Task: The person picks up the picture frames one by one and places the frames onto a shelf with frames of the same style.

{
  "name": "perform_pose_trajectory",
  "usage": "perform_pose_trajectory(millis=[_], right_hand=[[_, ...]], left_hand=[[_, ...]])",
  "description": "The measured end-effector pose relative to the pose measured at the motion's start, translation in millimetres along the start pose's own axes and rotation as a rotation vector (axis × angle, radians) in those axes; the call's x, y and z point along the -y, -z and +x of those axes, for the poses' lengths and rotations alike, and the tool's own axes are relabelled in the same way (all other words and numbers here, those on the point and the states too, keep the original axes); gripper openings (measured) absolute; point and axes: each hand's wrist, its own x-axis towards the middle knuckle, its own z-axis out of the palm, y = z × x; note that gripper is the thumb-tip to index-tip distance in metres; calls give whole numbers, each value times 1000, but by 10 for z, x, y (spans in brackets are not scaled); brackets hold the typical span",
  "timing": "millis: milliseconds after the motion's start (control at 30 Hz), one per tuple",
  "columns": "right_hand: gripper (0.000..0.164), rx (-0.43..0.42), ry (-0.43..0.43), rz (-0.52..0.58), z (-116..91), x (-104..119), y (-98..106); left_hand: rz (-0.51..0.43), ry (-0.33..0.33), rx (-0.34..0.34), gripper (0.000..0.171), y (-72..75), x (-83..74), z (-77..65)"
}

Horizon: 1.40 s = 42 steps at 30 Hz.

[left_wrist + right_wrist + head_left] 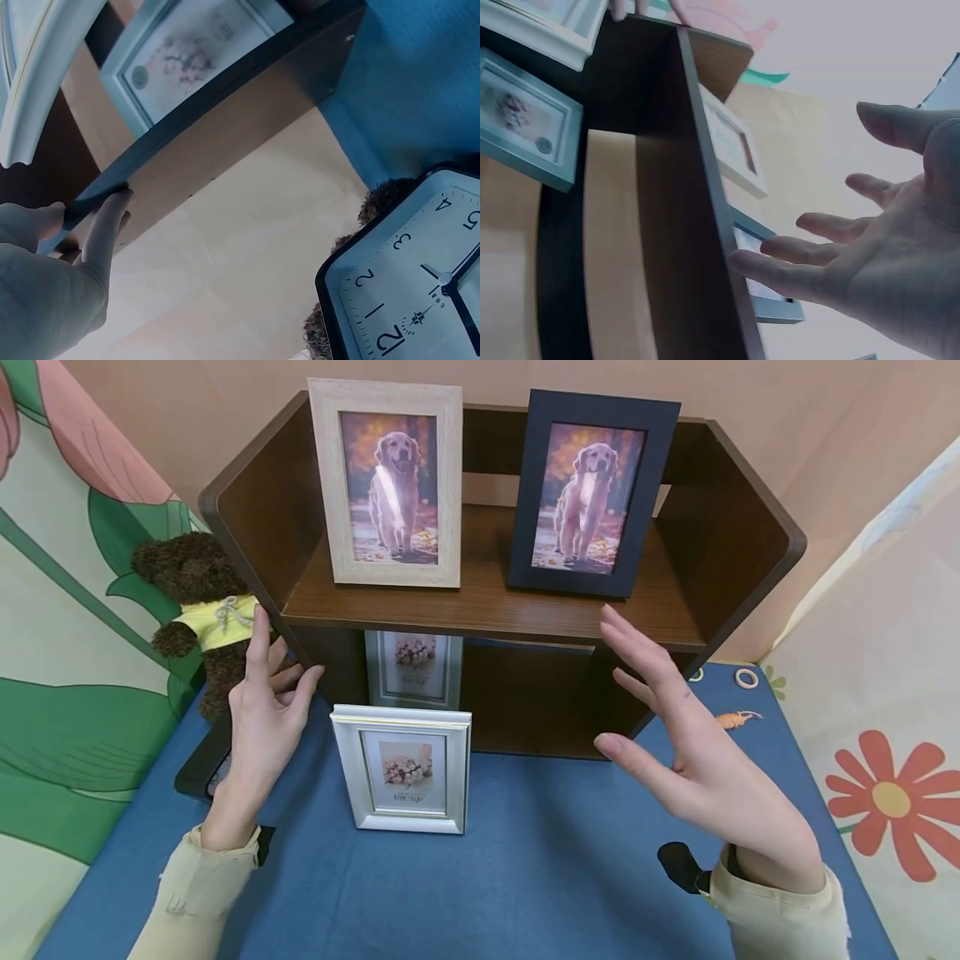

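Nearest, on the blue tabletop (525, 852), a white photo frame (407, 772) is stood upright just in front of the dark brown shelf (491, 568), touched by neither hand. At the left, the front edge of the shelf's side panel is pinched low down between the thumb and fingers of the left hand (266, 718). At the right, the right hand (697, 752) is held up near the shelf's front edge, its fingers spread and nothing gripped; whether the shelf is touched by a fingertip cannot be told. Beside the left hand, a black-rimmed clock (409, 292) is placed in front of a brown teddy bear (217, 610) dressed in yellow. Inside the lower compartment, a grey-green frame (414, 668) is partly hidden by the board above. To the shelf's right, a small ring (746, 671) and an orange trinket (735, 720) are seen. On the upper board, a cream frame (393, 485) is set at the left and a black frame (588, 497) at the right.
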Motion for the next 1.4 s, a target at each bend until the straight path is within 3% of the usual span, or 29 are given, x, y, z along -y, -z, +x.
perform_pose_trajectory(millis=[200,567,667,1000,1400], right_hand=[[101,52,-28,8,-59,-124,-142],[86,99,-116,14,-187,-459,-534],[83,93,-117,33,-220,-565,-649],[76,105,-137,61,-285,-847,-964],[74,92,-70,82,-299,-1030,-1270]], left_hand=[[-17,26,-4,89,1,-11,8],[17,-31,17,94,-4,23,-14],[26,-49,18,95,0,14,-11],[2,-15,-12,90,-5,1,-2],[-17,-8,-8,90,-11,12,-3]])
